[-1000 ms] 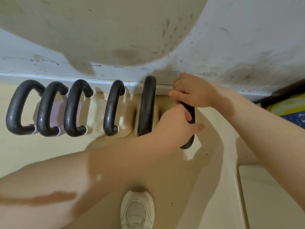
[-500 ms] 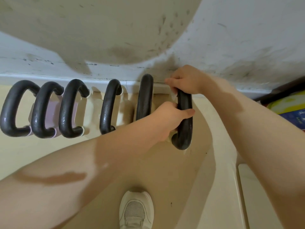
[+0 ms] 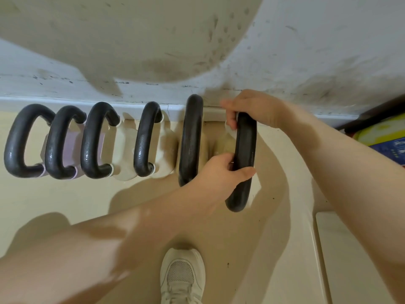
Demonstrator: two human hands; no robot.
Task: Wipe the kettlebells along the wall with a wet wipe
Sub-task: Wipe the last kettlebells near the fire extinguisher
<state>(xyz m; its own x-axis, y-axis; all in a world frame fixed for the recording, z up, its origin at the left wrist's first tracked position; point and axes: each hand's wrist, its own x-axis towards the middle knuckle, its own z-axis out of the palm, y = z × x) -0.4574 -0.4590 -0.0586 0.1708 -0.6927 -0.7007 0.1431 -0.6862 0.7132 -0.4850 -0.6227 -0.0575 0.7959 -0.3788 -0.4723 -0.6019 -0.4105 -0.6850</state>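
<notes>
both hands (image 3: 219, 172) (image 3: 252, 108) around the rightmost kettlebell handle (image 3: 244, 150)

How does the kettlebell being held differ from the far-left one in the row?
The held kettlebell has both hands on its handle: the right hand at the wall end, the left hand lower down. The far-left kettlebell is untouched. The held one shows a cream body, the far-left one a lilac body. Both have black looped handles.

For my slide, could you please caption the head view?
Both hands, left and right, grip the rightmost kettlebell's black handle in a row along the wall.
</notes>
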